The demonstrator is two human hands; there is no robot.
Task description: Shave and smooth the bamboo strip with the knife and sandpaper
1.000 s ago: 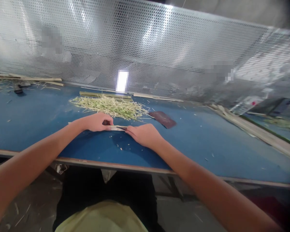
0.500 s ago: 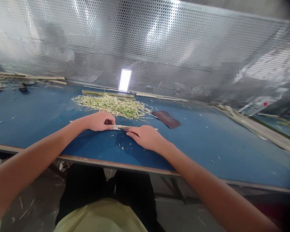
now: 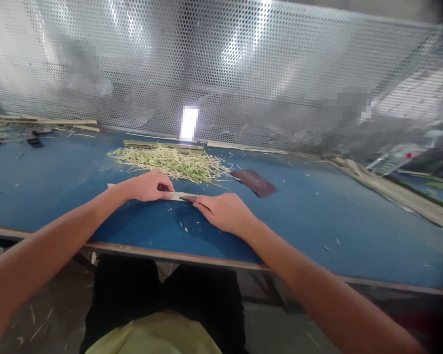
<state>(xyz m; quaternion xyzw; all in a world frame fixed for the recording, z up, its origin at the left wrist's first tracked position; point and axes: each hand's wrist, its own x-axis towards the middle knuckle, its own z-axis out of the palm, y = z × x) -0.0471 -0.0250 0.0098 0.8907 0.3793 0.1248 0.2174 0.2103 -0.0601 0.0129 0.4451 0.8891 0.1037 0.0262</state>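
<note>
My left hand point(image 3: 151, 187) is closed around a pale strip point(image 3: 175, 195), perhaps bamboo or cane, which lies crosswise in front of me just over the blue tabletop. My right hand point(image 3: 223, 210) grips a small knife point(image 3: 189, 198), its dark blade resting against the strip between the two hands. The knife's handle is hidden inside my fingers. Behind both hands lies a loose heap of thin, pale-green shavings point(image 3: 173, 163). To the right of the heap rests a dark brown sheet point(image 3: 256, 182), possibly sandpaper.
Along the back run flat strips point(image 3: 162, 144) beside a perforated metal screen point(image 3: 243, 73). More strips and shavings point(image 3: 40, 120) lie at the far left. A long pale bundle of stalks point(image 3: 391, 189) borders the right side. The table's wooden front edge point(image 3: 177, 254) is close to my body.
The knife and my right hand have shifted very slightly along the strip. My left hand keeps its hold. The camera view has moved a little.
</note>
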